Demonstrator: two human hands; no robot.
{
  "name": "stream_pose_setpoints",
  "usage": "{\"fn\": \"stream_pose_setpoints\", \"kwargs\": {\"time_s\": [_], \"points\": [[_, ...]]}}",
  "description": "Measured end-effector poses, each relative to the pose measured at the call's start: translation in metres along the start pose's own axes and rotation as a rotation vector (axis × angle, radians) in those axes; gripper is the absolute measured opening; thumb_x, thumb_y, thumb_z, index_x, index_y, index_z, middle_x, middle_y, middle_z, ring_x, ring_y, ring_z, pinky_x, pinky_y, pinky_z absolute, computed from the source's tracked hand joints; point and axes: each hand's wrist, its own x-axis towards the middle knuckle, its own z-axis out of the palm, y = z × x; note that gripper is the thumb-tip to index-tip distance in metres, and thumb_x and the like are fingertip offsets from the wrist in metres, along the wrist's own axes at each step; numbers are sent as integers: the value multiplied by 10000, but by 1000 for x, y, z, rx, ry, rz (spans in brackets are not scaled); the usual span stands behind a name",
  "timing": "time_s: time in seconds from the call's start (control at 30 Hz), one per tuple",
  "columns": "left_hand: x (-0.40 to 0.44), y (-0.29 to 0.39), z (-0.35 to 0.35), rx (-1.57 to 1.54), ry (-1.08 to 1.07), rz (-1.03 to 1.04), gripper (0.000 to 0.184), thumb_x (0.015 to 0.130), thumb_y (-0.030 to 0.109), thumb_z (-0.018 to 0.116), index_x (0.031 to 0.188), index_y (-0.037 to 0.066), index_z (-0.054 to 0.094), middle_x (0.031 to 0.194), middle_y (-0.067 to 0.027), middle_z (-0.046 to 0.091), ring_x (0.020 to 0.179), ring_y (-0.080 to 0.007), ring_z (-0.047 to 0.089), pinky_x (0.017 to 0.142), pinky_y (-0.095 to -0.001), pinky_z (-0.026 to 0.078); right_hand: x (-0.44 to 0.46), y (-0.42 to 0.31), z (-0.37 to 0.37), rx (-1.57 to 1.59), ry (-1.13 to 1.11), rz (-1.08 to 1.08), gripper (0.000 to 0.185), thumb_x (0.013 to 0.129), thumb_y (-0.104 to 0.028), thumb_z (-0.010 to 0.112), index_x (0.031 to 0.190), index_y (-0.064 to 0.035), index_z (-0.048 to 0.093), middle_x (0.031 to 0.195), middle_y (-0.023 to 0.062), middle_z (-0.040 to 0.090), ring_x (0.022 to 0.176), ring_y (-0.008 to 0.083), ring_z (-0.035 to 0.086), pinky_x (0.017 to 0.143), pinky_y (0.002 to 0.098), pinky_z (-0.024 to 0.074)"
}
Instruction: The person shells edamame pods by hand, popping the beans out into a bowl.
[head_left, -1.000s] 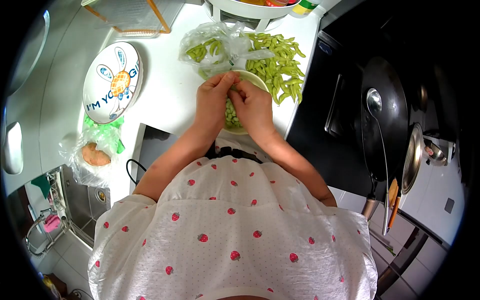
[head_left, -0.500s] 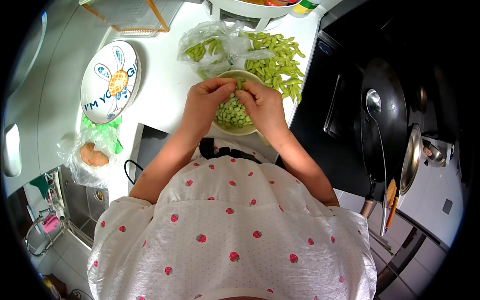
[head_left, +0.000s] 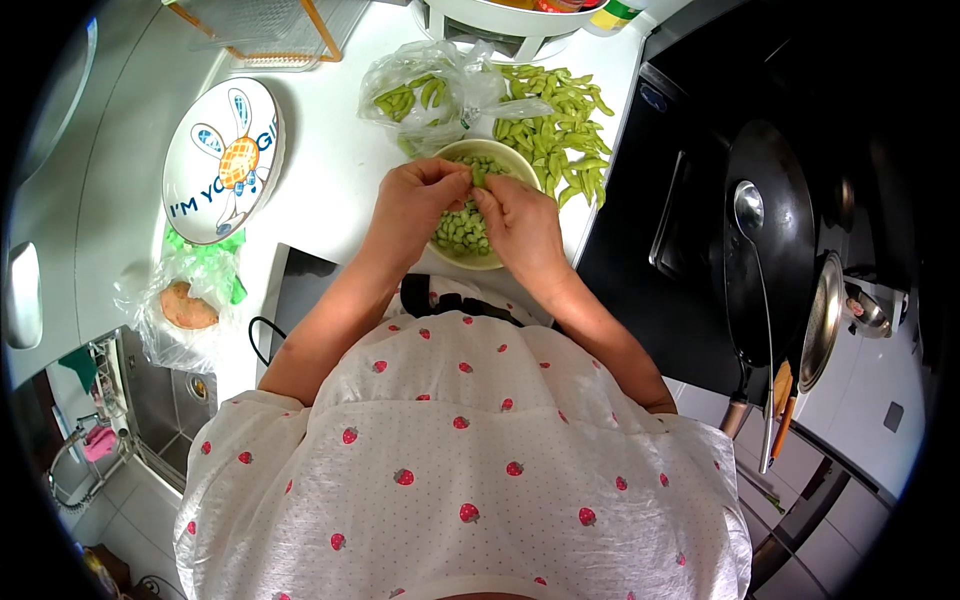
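A green soybean pod [head_left: 479,177] is pinched between my left hand [head_left: 425,195] and my right hand [head_left: 522,215], both closed with fingertips nearly meeting. Below them is a pale yellow bowl [head_left: 527,171] holding many shelled green beans [head_left: 462,232]. My hands cover part of its rim on both sides. Behind the bowl, unopened pods [head_left: 550,130] lie spread on the white counter. Left of that heap, a clear plastic bag [head_left: 390,72] contains several more pods.
To the left stand a white plate [head_left: 190,150] with a cartoon print and a bagged brown tuber [head_left: 188,306] above the sink [head_left: 190,425]. On the right, a black wok [head_left: 765,300] with a ladle [head_left: 748,207] sits on the dark stove, a metal lid [head_left: 823,320] beside it.
My right hand has shifted slightly left and down, its fingers more curled. The pod between my fingertips has tilted, and more of the bowl's right rim shows.
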Motion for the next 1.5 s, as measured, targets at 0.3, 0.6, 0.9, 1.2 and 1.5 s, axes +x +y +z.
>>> {"fn": "stream_pose_setpoints", "kwargs": {"time_s": [0.3, 0.6, 0.9, 1.2, 1.5], "points": [[-2, -7, 3, -49, 54, -20, 131, 807, 112, 555, 853, -8, 580, 737, -41, 583, 655, -84, 524, 641, -202, 433, 2, 2, 0, 681, -213, 495, 209, 877, -149, 477, 779, 13, 565, 645, 78, 586, 479, 132, 537, 440, 241, 410], [-2, -17, 9, 114, 161, 81, 101, 760, 64, 559, 804, -25, 577, 723, -62, 583, 641, -117, 533, 605, -234, 431, 9, 10, -2, 844, -293, 638, 217, 858, -116, 436, 760, 34, 557, 634, 89, 588, 463, 123, 541, 439, 223, 454], [-5, -11, 12, 618, 133, 479, 179, 743, 16, 578, 921, 9, 600, 766, -55, 580, 619, -114, 541, 585, -232, 447, 3, 10, 5, 348, -92, 382, 142, 777, -88, 526, 679, 14, 543, 589, 149, 559, 453, 220, 546, 457, 314, 438], [1, -19, 7, 432, 215, 269, 124, 737, 66, 582, 842, 0, 596, 723, -91, 614, 630, -147, 587, 581, -256, 462, -1, 8, 3, 153, -86, 222, 119, 747, -108, 555, 693, -2, 544, 638, 194, 540, 588, 377, 524, 527, 412, 422], [3, -18, 4, 505, -16, 280, 123, 762, 15, 554, 882, 7, 579, 746, -10, 582, 656, -51, 520, 590, -193, 429, -2, 9, -2, -1, -87, 75, 112, 770, -85, 532, 717, 12, 553, 617, 173, 533, 544, 303, 521, 511, 345, 417]]}}
